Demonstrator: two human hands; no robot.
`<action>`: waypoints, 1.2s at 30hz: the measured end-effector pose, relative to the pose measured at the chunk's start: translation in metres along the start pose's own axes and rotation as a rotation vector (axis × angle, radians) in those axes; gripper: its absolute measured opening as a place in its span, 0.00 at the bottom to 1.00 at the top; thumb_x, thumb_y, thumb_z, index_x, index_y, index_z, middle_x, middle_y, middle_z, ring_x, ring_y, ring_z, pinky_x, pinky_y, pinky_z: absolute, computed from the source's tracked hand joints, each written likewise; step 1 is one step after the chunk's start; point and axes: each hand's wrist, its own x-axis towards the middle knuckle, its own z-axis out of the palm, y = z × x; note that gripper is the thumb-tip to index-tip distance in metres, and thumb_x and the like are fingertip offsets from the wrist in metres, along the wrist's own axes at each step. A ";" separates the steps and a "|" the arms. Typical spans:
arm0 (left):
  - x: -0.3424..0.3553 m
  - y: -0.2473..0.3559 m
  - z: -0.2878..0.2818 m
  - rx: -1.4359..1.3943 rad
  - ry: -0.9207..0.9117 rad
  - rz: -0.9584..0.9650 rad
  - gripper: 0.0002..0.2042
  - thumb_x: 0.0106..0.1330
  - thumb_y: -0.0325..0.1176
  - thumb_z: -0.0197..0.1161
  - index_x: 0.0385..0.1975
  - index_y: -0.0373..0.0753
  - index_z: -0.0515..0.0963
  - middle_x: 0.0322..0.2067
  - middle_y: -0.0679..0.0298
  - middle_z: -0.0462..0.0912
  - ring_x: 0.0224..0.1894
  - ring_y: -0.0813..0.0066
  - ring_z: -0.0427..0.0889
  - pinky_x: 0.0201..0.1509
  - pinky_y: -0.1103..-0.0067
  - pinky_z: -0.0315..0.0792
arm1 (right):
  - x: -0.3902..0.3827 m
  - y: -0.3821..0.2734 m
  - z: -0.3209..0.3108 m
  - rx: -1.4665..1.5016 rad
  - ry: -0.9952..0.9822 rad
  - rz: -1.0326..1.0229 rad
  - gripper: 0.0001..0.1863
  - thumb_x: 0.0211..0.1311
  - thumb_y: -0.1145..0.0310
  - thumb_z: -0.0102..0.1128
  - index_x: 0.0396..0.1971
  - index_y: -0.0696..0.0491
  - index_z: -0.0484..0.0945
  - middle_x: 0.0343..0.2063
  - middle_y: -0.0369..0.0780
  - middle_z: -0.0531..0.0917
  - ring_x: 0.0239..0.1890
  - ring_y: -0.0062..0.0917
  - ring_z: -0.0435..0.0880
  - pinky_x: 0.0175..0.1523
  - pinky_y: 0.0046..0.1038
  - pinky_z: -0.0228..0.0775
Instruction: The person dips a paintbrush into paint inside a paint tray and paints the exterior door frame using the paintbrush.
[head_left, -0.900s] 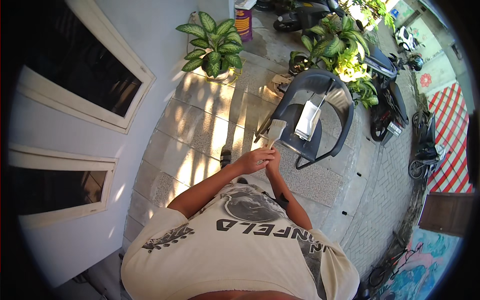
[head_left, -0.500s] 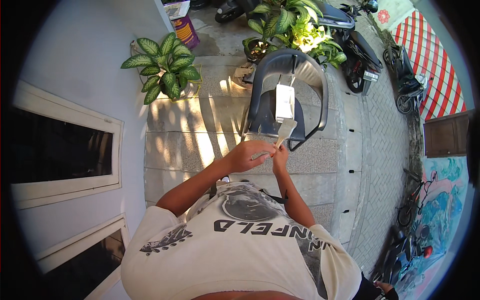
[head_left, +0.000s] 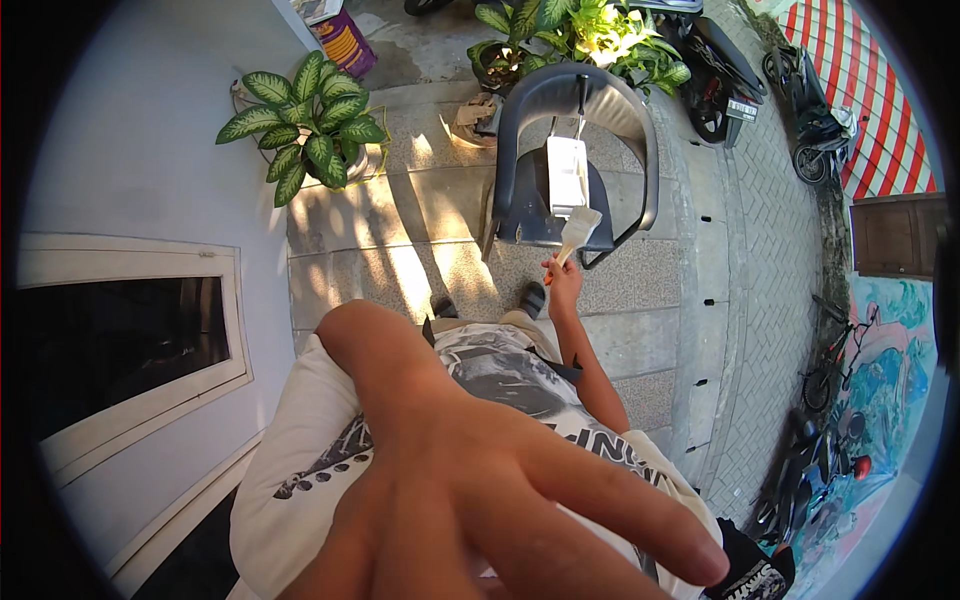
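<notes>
My left hand (head_left: 460, 490) fills the lower middle, close to the camera, fingers spread and holding nothing visible. Further off, my right hand (head_left: 563, 280) grips the handle of a wide paintbrush (head_left: 580, 225) with pale bristles, held over the front of a dark armchair (head_left: 530, 226). On the chair's seat lies a white tray (head_left: 567, 172), with a thin rod reaching up behind it toward the backrest.
Potted plants (head_left: 320, 130) stand left and behind the chair. A white wall with windows (head_left: 130, 340) borders the left. Paving (head_left: 760, 240) runs along the right, with parked scooters (head_left: 725, 90), a bicycle (head_left: 830, 370) and a painted wall (head_left: 880, 350). Dark clothing (head_left: 760, 570) shows lower right.
My left hand has left the brush and risen close to the camera, fingers opening. My right hand still holds the brush. The view has shifted, so the chair sits higher in it.
</notes>
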 end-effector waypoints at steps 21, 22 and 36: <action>0.109 -0.233 0.048 -1.183 0.095 0.306 0.58 0.61 0.65 0.63 0.69 0.16 0.43 0.71 0.32 0.44 0.72 0.41 0.58 0.71 0.57 0.58 | 0.146 -0.088 -0.060 -0.260 -0.413 0.067 0.10 0.68 0.73 0.59 0.46 0.60 0.77 0.28 0.36 0.84 0.20 0.12 0.71 0.25 0.18 0.61; 0.111 -0.242 0.039 -1.204 0.081 0.292 0.58 0.61 0.65 0.63 0.69 0.16 0.43 0.71 0.32 0.44 0.72 0.41 0.58 0.71 0.57 0.58 | 0.148 -0.084 -0.062 -0.278 -0.412 0.075 0.10 0.67 0.72 0.59 0.45 0.60 0.77 0.27 0.36 0.84 0.20 0.12 0.72 0.25 0.18 0.62; 0.078 -0.266 -0.048 -0.631 0.023 -0.296 0.53 0.53 0.56 0.76 0.69 0.26 0.56 0.69 0.43 0.60 0.70 0.51 0.64 0.70 0.63 0.59 | 0.214 -0.043 -0.141 -0.253 -0.232 0.121 0.10 0.67 0.74 0.59 0.46 0.60 0.77 0.28 0.38 0.84 0.18 0.12 0.70 0.22 0.18 0.60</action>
